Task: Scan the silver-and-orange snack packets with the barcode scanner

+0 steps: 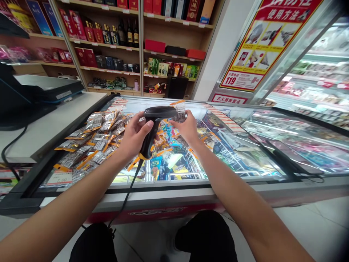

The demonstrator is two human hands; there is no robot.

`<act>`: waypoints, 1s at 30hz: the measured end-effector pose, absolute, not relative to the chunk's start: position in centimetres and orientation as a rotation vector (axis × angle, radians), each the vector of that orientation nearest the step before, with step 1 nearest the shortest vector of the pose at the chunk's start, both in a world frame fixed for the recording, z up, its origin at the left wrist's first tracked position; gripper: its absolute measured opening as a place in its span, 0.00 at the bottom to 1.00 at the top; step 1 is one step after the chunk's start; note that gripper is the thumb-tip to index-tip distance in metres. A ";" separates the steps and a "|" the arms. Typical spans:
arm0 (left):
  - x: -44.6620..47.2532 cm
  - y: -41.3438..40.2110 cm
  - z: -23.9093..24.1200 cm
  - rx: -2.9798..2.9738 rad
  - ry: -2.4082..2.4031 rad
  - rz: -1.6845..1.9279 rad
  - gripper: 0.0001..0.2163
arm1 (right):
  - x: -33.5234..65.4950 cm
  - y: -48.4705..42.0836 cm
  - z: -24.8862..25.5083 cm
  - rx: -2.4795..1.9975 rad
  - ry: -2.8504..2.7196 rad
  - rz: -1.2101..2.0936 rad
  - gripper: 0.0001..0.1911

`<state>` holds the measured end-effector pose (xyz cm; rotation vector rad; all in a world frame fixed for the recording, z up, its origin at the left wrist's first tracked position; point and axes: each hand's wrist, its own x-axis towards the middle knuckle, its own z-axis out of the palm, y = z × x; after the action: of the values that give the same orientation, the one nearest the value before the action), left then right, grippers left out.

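Note:
My left hand (136, 133) is wrapped round the grip of a black barcode scanner (159, 112) with a yellow-orange base, its cable hanging down toward my knees. The scanner's head points right, toward a small snack packet (180, 111) with an orange edge. That packet is pinched between the thumb and fingers of my right hand (187, 127). Both hands are above the glass top of a chest freezer (169, 189). A pile of similar silver and orange packets (99, 140) lies on the glass to the left, and a few more lie below and right of the scanner.
Colourful packages in wire baskets (223, 153) show through the freezer glass. A counter (24, 142) with a dark machine stands at left. Shelves (109, 45) with bottles and boxes line the back. A red and yellow poster (261, 47) hangs at right.

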<state>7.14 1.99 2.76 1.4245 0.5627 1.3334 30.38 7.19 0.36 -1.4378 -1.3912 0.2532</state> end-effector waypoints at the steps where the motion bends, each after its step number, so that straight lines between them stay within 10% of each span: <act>1: 7.2 2.0 2.7 1.428 0.567 1.326 0.24 | 29.9 7.0 0.2 -1.441 -1.397 0.295 0.31; 14: 7.8 2.4 1.7 1.484 0.618 1.137 0.27 | 29.3 9.1 -0.5 -1.180 -0.979 1.003 0.16; 30: 7.5 2.8 1.5 1.525 0.605 1.118 0.25 | 29.1 8.3 0.9 -1.293 -1.122 0.951 0.35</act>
<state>7.47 2.77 1.52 1.5247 0.6048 1.1177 29.13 8.30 0.86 -1.2930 -1.1222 0.9513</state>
